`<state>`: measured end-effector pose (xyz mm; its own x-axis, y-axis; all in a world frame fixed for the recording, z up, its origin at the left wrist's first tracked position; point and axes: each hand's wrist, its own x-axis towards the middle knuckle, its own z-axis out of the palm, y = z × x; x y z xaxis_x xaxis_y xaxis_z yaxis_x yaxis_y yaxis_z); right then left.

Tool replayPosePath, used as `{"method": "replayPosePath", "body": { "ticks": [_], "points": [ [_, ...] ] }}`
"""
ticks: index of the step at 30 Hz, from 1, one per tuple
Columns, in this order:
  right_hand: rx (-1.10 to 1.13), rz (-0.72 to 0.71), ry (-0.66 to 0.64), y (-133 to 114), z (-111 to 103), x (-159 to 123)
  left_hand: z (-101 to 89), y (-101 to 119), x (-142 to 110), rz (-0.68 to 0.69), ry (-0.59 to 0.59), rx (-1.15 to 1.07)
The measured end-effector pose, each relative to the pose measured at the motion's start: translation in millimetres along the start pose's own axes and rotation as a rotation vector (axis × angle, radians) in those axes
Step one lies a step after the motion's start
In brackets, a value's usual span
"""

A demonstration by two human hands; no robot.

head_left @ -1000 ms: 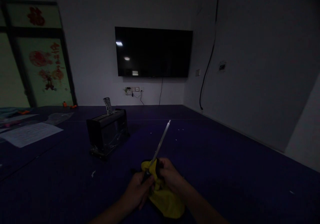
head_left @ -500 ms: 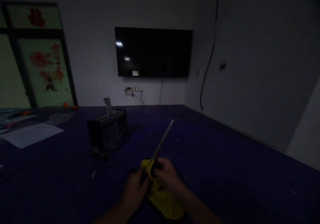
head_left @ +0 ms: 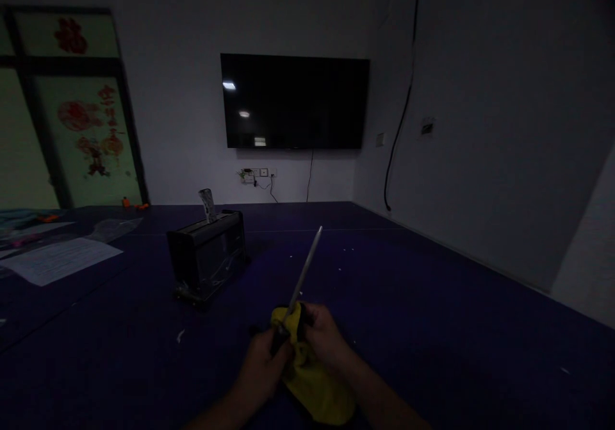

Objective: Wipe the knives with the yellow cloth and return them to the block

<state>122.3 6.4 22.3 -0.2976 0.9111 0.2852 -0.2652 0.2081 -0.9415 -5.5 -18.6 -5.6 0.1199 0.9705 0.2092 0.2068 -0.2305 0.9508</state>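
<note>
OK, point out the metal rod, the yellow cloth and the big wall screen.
Metal rod (head_left: 305, 268), head view: middle of the shaft.
Yellow cloth (head_left: 318, 386), head view: lower bulge.
Wall screen (head_left: 295, 102), head view: centre of the dark panel.

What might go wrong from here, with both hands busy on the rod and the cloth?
The rod sticks up bare from the left hand, so a slip could jab something with its tip. The cloth is bunched by the handle, where the right hand grips it; a fold may snag. A wide swing leftward might knock the box.
</note>
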Motion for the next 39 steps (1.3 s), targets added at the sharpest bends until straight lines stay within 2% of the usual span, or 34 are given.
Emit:
{"method": "replayPosePath", "body": {
  "ticks": [5,10,16,19,21,27,34,39],
  "points": [
    [0.085,0.103,0.008,5,0,0,4.1,-4,-3,-0.210,-0.197,-0.296],
    [0.134,0.138,0.013,4,2,-2,0.9,-3,-6,-0.244,-0.276,-0.475],
    [0.157,0.157,0.029,6,1,-5,-0.1,0,-7,-0.256,-0.348,-0.551],
    [0.200,0.186,0.092,10,0,-7,0.7,-1,-8,-0.266,-0.389,-0.547],
    [0.211,0.206,0.111,12,-1,-8,1.4,-3,-8,-0.255,-0.400,-0.535],
    [0.179,0.144,-0.038,5,0,-6,2.1,-4,-8,-0.258,-0.376,-0.539],
    [0.144,0.121,-0.084,4,-1,-5,1.3,-2,-7,-0.282,-0.385,-0.528],
    [0.146,0.140,-0.067,5,-1,-5,1.7,-6,-7,-0.285,-0.373,-0.519]
  ]
}}
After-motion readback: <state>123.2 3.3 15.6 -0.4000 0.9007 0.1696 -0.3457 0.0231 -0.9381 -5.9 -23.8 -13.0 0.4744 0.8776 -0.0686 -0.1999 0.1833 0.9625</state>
